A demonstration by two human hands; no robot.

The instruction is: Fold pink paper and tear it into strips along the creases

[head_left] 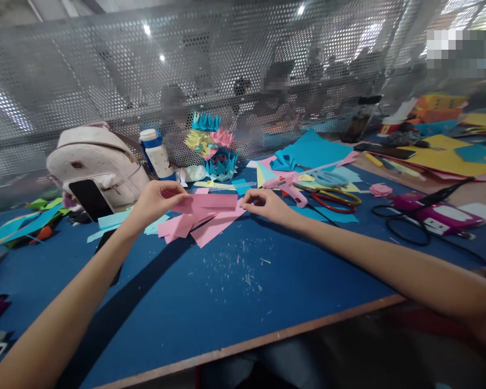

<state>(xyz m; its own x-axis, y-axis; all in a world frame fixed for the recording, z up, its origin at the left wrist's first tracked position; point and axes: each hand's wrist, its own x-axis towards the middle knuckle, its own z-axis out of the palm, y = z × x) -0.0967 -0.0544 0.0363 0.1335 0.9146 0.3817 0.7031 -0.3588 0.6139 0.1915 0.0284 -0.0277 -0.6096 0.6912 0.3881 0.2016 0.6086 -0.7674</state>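
bench (pixel 210 302): blue top, paper scraps strewn toward far edge | backpack (pixel 97 167): far-left, phone leaning on it | pink strips (pixel 198 221): loose heap mid-bench | pink strip (pixel 210 201): lifted above heap | left hand (pixel 156 201): grip pinching strip's left end | right hand (pixel 263 204): grip pinching right end | risk: uneven pull likely tears or creases strip

Flat pink paper strip (pixel 210 202) above pink scraps (pixel 198 224)
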